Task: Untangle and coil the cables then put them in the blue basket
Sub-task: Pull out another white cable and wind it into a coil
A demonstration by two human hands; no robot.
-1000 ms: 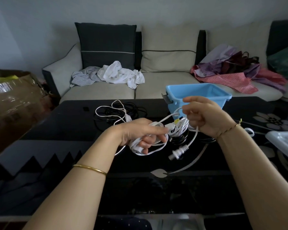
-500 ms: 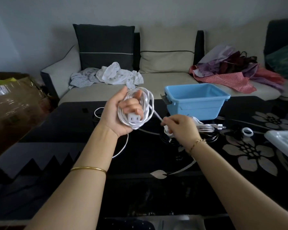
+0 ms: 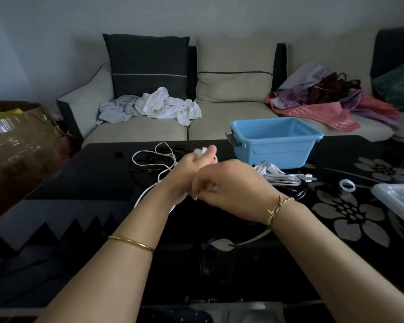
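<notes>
Table [image 3: 91,176] of black glass mid-frame, sofa [image 3: 231,113] above (clothes [image 3: 168,108] heaped).
My left hand [image 3: 189,170] grips white cable [image 3: 200,151]; right hand [image 3: 233,187] pinches it.

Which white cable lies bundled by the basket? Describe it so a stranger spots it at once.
Start at the blue basket on the black table. Just in front of its near wall lies a white cable bundle, its plug pointing right. Unlike the loose white cable looping farther left, it is gathered tight and lies untouched.
</notes>
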